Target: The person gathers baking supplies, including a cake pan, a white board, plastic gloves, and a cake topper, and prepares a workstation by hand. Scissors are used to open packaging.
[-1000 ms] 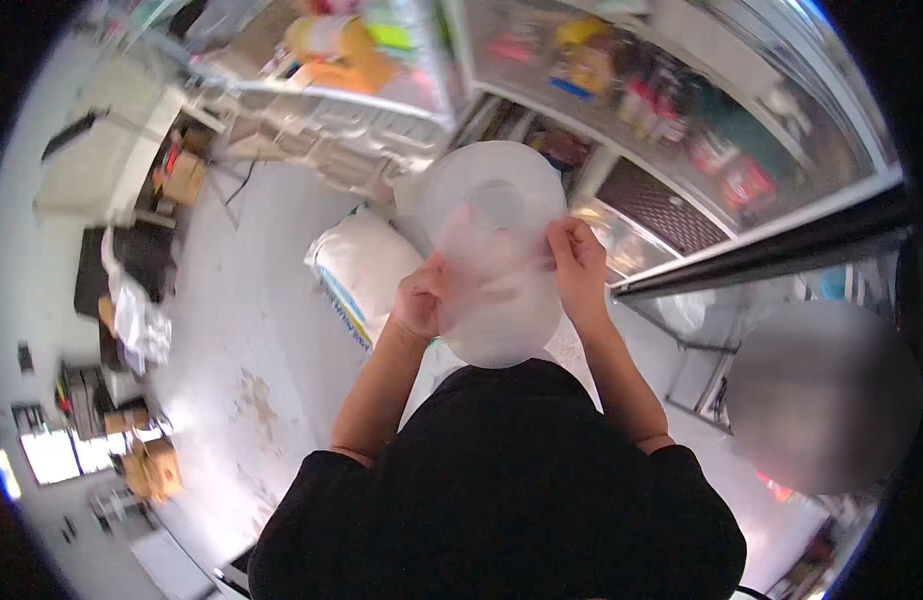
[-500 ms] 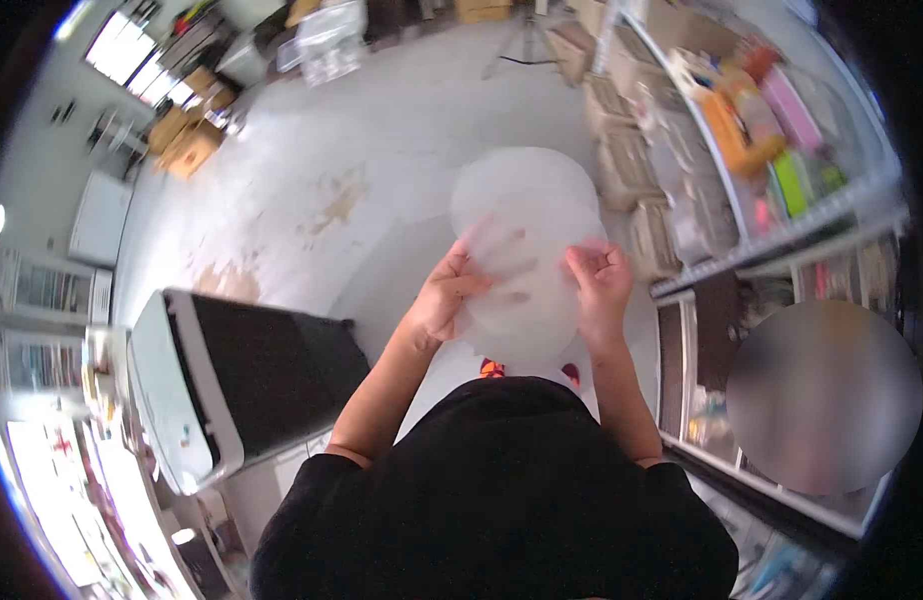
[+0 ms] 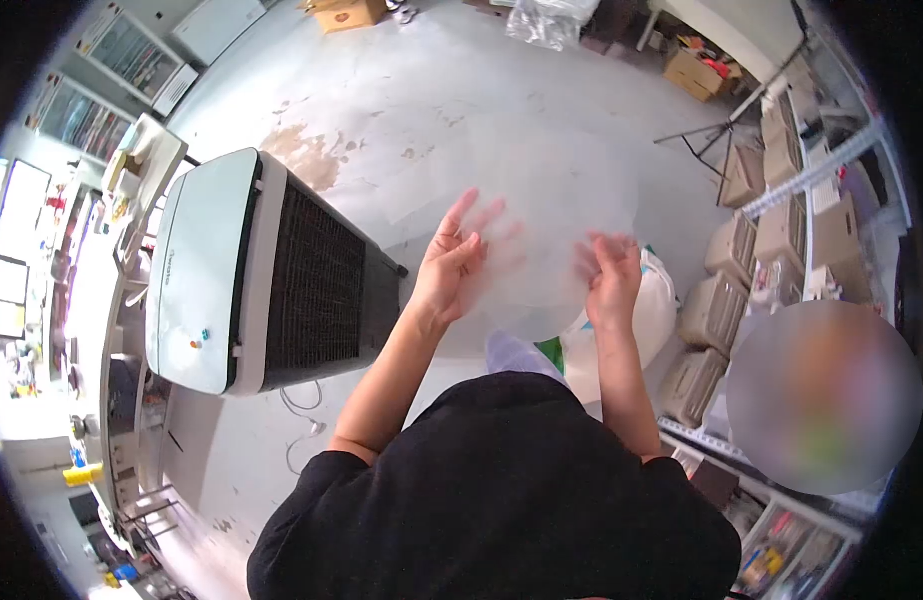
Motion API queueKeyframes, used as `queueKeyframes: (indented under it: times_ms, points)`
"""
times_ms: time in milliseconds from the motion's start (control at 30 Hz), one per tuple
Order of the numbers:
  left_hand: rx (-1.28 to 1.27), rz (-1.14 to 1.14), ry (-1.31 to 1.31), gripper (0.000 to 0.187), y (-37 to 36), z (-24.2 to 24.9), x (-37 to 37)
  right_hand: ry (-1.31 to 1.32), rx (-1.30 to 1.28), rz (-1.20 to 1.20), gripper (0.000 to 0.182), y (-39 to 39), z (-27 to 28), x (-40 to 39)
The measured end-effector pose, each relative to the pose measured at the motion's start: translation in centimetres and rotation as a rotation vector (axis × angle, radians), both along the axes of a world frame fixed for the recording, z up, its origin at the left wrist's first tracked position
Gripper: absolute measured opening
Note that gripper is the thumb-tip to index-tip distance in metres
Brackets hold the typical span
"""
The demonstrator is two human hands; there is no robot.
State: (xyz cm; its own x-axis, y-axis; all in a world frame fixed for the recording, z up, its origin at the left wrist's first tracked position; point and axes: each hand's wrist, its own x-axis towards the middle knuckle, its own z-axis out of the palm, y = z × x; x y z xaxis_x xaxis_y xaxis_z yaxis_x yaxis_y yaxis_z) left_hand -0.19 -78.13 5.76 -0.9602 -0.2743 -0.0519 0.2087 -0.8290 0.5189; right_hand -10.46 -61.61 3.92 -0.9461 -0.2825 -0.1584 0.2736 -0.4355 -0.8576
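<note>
- At my far left stands the cooler point(image 3: 207, 270), nearer the top of the view than half a second ago, with its dark grille facing the open floor point(image 3: 472, 60). I have turned leftward; a second ago I faced the shelves.
- My left hand point(image 3: 450, 275) pinches the left side of the sheet point(image 3: 547, 200), thumb in front, fingers fanned behind and showing through it.
- The sheet, pale and see-through, hangs between my two hands, out in front of my body and above the floor. Its rounded outline, plain before, is now faint against the grey. I cannot tell how many layers there are. I judge that the turn has only carried it along: it is held up, not set down.
- Below it, close to my shirt point(image 3: 492, 470), something purple point(image 3: 522, 355) shows where my feet showed half a second ago.
- My right hand point(image 3: 614, 285) grips the right side, thumb in front; its fingers are blurred behind the sheet.
- Beyond that hand is a white sack point(image 3: 662, 310), absent from the previous view.
- Farther right, the bins point(image 3: 710, 312) line the shelving, clear of my hands.
</note>
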Motion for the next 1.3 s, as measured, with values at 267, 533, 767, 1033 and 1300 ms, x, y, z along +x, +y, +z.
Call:
queueKeyframes:
  times_ms: [267,533,767,1033,1300]
  points:
    - [0.065,0.017,-0.005,0.048,-13.9,-2.9,-15.1,-0.008,0.024,0.072,0.017,-14.4,-2.0,-16.0]
    - [0.034,-0.172,-0.079,0.042,-30.2,1.3,-28.3,0.113,0.084,0.386,0.012,-29.7,2.2,-32.1]
    - [-0.496,0.124,-0.239,0.034,-45.1,2.0,-32.2,-0.447,-0.508,0.762,0.008,-47.8,-5.6,-41.0]
    - [-0.429,0.246,-0.29,0.035,-66.3,2.9,-35.3,-0.594,-0.665,0.903,0.022,-69.0,-1.7,-45.2]
    - [-0.371,0.444,-0.343,0.034,-81.3,2.4,-35.8,-0.708,-0.811,1.191,0.033,-84.2,2.1,-49.2]
